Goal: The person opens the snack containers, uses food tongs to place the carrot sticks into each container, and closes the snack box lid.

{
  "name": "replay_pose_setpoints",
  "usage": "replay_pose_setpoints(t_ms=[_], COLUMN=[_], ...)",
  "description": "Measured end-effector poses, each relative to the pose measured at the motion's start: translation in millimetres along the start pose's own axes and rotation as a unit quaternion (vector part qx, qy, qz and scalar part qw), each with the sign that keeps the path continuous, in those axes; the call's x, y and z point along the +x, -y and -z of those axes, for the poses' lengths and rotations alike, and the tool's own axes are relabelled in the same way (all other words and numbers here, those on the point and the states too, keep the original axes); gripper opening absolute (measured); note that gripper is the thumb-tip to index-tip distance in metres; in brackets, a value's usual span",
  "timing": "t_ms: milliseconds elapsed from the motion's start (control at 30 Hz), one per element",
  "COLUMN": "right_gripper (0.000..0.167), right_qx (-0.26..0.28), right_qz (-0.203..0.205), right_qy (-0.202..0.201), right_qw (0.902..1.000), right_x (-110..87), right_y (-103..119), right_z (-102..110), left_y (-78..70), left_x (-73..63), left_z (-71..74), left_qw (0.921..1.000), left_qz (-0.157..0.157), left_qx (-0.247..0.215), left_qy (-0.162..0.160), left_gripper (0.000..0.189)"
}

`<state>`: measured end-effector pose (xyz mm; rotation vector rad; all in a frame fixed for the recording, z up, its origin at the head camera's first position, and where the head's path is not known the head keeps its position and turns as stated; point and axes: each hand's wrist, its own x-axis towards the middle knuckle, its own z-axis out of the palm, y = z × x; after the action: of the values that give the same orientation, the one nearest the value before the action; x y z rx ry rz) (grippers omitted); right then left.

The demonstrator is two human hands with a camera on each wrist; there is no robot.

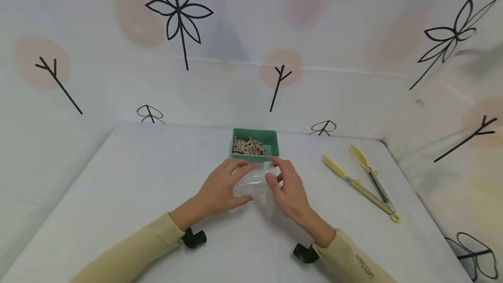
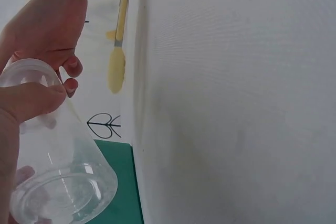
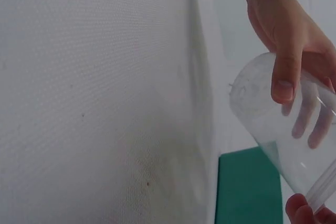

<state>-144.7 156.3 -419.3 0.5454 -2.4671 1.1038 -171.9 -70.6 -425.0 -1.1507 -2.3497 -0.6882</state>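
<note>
A clear plastic jar (image 1: 251, 182) is held on its side between both hands, near the front of a green box. My left hand (image 1: 219, 189) grips the jar's body towards its base, thumb below and fingers above. At the ridged mouth end, my right hand (image 1: 290, 191) curls its thumb and fingers round the rim. The right hand (image 2: 47, 30) also appears beyond the jar (image 2: 68, 153) in the left wrist view. From the right wrist, the left hand (image 3: 294, 30) shows with its thumb across the jar (image 3: 275, 142); fingers show through the wall.
Small brownish pieces (image 1: 247, 146) lie heaped in the green box (image 1: 255, 133) just behind the jar. To the right, yellow-tipped tongs (image 1: 367, 191) lie spread on the white table (image 1: 157, 165). Patterned cloth walls (image 1: 235, 95) stand at the back and sides.
</note>
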Motion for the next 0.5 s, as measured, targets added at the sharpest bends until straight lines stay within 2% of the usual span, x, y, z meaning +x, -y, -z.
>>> replay_pose_setpoints(t_ms=[233, 500], right_gripper=[0.042, 0.044], right_qx=[-0.003, 0.011], right_qz=[0.026, 0.064], right_qy=[-0.006, -0.007], right_qw=[0.9996, 0.9978], right_x=[1.8, -0.5], right_y=[-1.3, -6.5], right_z=[-0.4, -0.2], left_y=[-0.3, -0.7], left_x=[1.8, 2.9], left_z=[2.6, 3.9], left_qw=[0.9994, 0.9966], left_qz=[-0.004, -0.002], left_qx=[-0.033, -0.082], left_qy=[-0.006, -0.005], left_gripper=[0.08, 0.079])
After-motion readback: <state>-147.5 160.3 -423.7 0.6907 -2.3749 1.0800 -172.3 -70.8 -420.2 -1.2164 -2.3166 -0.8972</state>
